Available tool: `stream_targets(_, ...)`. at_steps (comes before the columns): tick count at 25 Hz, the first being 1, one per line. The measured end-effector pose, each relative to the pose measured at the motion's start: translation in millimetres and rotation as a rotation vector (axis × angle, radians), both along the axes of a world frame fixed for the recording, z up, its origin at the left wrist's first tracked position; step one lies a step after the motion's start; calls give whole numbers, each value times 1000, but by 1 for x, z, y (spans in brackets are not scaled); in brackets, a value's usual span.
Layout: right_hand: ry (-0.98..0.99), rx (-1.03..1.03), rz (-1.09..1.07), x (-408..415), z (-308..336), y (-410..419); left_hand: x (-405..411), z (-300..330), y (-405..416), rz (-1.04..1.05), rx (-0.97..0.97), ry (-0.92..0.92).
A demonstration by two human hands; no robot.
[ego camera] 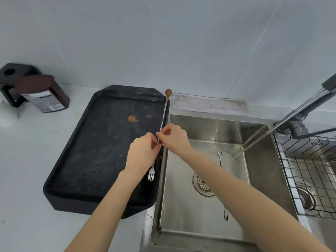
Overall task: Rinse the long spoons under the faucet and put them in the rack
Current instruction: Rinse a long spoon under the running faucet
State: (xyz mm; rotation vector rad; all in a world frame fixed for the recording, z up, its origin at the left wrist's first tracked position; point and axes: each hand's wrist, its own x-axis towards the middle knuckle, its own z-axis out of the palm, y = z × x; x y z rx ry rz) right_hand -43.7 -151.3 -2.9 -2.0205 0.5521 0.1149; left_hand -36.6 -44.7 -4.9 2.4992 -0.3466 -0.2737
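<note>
Both hands hold one long twisted-handle spoon [165, 106] over the right rim of the black tray [76, 160]. Its brown-stained bowl points away from me and its forked end shows below my left hand [143, 151], which pinches the middle of the handle. My right hand [175, 136] pinches the same handle just beside it. A second long spoon [220, 158] lies in the steel sink [181, 224], fork end toward me. Water streams from the faucet [298, 113] onto the sink floor beside that spoon. The wire rack [307, 160] sits in the right basin.
A folded grey cloth [209, 104] lies behind the sink. A dark jar [45, 95] and a black holder [12, 79] stand at the far left of the white counter. The tray bottom carries brown smears. A round drain strainer [202, 184] sits mid-sink.
</note>
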Motion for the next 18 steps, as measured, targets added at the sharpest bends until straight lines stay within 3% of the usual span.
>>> stream_targets(9, -85, 22, -173, -64, 4, -87, -44, 0, -83, -69, -262, 100)
stream_targets(18, -209, 262, -447, -108, 5, -172, -81, -26, -157, -82, -330, 214)
